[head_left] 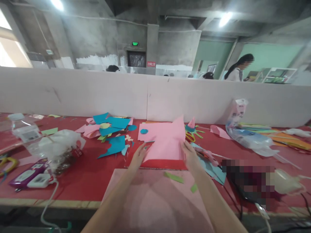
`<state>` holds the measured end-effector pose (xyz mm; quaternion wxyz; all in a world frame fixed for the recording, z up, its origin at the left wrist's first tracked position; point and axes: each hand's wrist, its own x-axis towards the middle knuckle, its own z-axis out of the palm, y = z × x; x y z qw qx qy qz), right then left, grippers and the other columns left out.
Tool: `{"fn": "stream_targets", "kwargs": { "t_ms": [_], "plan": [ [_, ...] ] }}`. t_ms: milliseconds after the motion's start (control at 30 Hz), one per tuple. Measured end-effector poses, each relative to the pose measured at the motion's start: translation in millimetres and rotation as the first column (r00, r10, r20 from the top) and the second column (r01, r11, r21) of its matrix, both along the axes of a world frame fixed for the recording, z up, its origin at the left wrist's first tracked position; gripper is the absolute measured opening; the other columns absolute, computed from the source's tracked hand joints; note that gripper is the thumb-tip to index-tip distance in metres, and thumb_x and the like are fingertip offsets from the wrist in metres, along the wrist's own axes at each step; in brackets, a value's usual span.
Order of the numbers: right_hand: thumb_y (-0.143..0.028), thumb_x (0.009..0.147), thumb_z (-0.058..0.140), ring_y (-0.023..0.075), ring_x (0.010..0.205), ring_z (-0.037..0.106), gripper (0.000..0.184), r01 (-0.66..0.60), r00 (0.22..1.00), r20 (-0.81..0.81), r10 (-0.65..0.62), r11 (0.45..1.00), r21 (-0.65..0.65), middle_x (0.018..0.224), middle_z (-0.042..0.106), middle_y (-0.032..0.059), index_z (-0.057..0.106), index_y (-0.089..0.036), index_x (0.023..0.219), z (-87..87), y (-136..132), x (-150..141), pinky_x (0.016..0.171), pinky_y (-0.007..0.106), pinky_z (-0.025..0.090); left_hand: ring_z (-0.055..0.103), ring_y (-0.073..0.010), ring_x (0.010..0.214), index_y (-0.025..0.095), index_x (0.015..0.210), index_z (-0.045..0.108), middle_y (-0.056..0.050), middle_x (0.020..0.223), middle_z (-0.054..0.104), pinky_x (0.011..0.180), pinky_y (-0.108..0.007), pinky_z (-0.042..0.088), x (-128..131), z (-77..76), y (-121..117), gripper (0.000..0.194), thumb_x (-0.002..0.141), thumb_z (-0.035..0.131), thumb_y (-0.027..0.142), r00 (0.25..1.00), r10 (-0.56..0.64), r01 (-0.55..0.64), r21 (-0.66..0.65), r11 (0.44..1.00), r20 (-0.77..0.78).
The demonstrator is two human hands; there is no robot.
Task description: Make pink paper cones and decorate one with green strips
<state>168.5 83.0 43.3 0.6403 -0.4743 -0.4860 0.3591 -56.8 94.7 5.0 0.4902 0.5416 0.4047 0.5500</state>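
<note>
A pink sheet of paper (165,147) is held up over the table, its upper right corner bent upward. At its lower left edge, my left hand (139,156) is closed on it. My right hand (190,154) grips the opposite edge, with the fingertips partly behind the sheet. Under the paper lies a red board (162,164). Another pink sheet (143,136) with a blue paper circle (144,131) on it shows behind the held one. To the right stands a small pink paper cone (191,123) on a blue and green base.
Blue paper scraps (114,146) lie left of my hands. Farther left are a plastic bottle (23,129), a plastic bag (60,145) and a purple device (29,174) with a cable. A clear plastic package (252,140) and a dark phone-like device (239,184) lie right. A white partition (109,94) stands behind.
</note>
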Motion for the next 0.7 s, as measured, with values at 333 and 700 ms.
{"fn": "stream_targets", "kwargs": {
  "t_ms": [333,700],
  "plan": [
    [-0.049,0.074,0.047,0.0258,0.108,0.053,0.050,0.112,0.942,0.330,-0.063,0.985,-0.133,0.112,0.061,0.0104,0.061,-0.012,0.105,-63.5,-21.9,4.8,0.094,0.039,0.040,0.047,-0.0237,0.117,0.013,0.116,0.050,-0.013,0.122,0.054,0.096,-0.037,0.040,-13.9,-15.2,15.2,0.052,0.067,0.064,0.028,0.988,0.090,-0.075,0.117,0.990,-0.129],
    [-0.038,0.082,0.034,0.0239,0.085,0.060,0.042,0.363,0.718,0.652,-0.243,0.930,-0.053,0.095,0.065,0.0109,0.054,-0.018,0.112,-42.6,-38.9,13.4,0.079,0.036,0.046,0.061,-0.0176,0.078,0.014,0.110,0.059,-0.007,0.104,0.064,0.063,-0.026,0.049,-25.7,-16.8,8.4,0.049,0.061,0.056,0.011,0.930,0.104,-0.137,-0.070,0.988,-0.353]
  ]
}}
